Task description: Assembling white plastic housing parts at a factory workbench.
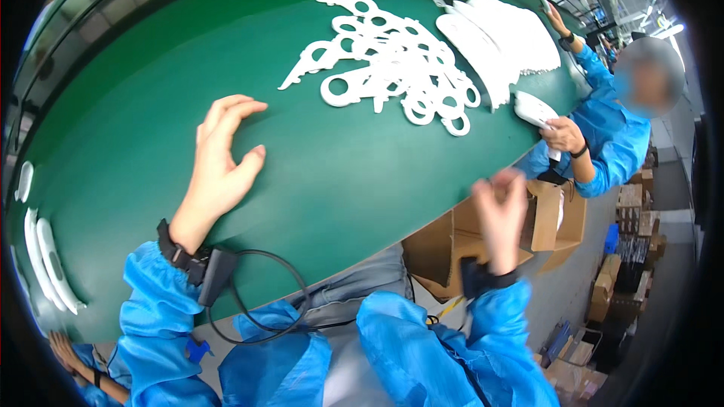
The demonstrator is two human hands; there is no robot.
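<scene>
My left hand (220,157) is over the green table (302,181), its fingers curved and thumb apart, with nothing in it. My right hand (501,211) is past the table's front edge, above a cardboard box; it is smeared by motion, so its grip cannot be made out. Beyond my hands lies a loose pile of white plastic parts (339,90), each with a ring at one end and a narrow arm. Neither hand touches the pile. To its right, long curved white plastic shells (483,53) lie stacked close together.
A co-worker (611,120) in blue sits at the right, holding a white plastic piece (534,109). Open cardboard boxes (452,245) stand below the table edge. Curved white pieces (53,260) lie at the far left, near another person's hand (64,352). A black cable (302,286) loops from my left wrist.
</scene>
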